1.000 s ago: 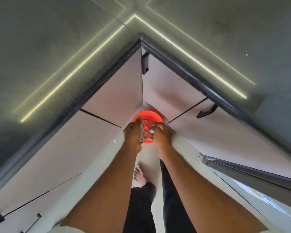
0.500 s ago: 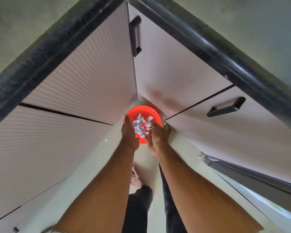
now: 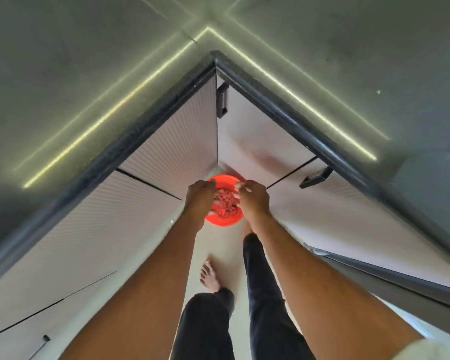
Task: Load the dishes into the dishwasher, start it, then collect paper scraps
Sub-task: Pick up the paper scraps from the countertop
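step: drop scraps [image 3: 225, 205] in bin [image 3: 222, 220], floor corner | left hand [image 3: 200, 197], right hand [image 3: 252, 198] curled over bin, probably pinching scraps, grip unclear | tip: release low, inside rim

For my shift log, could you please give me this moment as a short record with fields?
setting: inner corner of kitchen cabinets under a dark countertop edge
container: orange bin on the floor in that corner
contents: paper scraps piled inside
left hand: over the bin's left rim, fingers curled; whether it holds anything cannot be told
right hand: over the bin's right rim, fingers curled; same doubt
person: standing, bare foot on the floor
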### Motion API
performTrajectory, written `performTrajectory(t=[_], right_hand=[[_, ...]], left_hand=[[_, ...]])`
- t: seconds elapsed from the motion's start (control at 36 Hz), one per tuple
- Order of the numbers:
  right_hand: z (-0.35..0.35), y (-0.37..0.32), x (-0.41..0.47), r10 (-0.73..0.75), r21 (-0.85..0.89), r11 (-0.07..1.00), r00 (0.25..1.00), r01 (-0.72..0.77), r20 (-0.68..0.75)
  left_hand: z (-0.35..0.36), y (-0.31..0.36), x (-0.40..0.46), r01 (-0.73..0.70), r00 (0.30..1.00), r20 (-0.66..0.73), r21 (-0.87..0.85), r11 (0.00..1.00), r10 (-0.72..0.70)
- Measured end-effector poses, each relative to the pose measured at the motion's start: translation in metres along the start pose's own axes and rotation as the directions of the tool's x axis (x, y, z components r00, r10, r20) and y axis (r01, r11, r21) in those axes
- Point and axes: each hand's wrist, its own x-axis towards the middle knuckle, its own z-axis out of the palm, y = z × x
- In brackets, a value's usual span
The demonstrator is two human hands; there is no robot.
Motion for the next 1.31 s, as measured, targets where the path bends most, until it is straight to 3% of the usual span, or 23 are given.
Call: performTrajectory(t=[0.19,0.36,0.53,0.67,0.83,0.97,1.11,1.31], right_hand=[[-0.05,-0.126,-0.101,-0.357,-0.267,0.884,0.922,0.385,0.148],[-0.079,-0.215,-0.145,-0.566,-0.278,0.754,0.804,0.595,0.184],[-0.097,-0.286,-0.158,-0.646,-0.252,0.706,0.748,0.662,0.156],[-0.104,-0.335,-0.143,-0.647,-0.177,0.716,0.737,0.676,0.195],[-0.096,-0.379,-0.104,-0.647,-0.272,0.652,0.706,0.708,0.287],[-0.091,-0.383,-0.074,-0.641,-0.352,0.648,0.733,0.675,0.227],[-0.097,-0.387,-0.038,-0.658,-0.491,0.517,0.693,0.701,0.295],[-0.09,-0.399,0.001,-0.573,-0.567,0.373,0.663,0.734,0.481]], left_hand=[[-0.035,0.074,-0.089,-0.318,0.945,0.035,0.336,0.887,0.325],[-0.061,0.144,-0.156,-0.459,0.879,0.067,0.384,0.801,0.472],[-0.086,0.206,-0.177,-0.494,0.854,-0.027,0.277,0.825,0.52],[-0.102,0.252,-0.174,-0.471,0.863,-0.109,0.179,0.864,0.493],[-0.11,0.287,-0.153,-0.439,0.876,-0.21,0.026,0.898,0.434],[-0.102,0.287,-0.138,-0.364,0.909,-0.278,-0.17,0.916,0.309],[-0.097,0.299,-0.127,-0.315,0.932,-0.287,-0.344,0.884,0.22],[-0.112,0.316,-0.091,-0.237,0.96,-0.249,-0.49,0.839,0.126]])
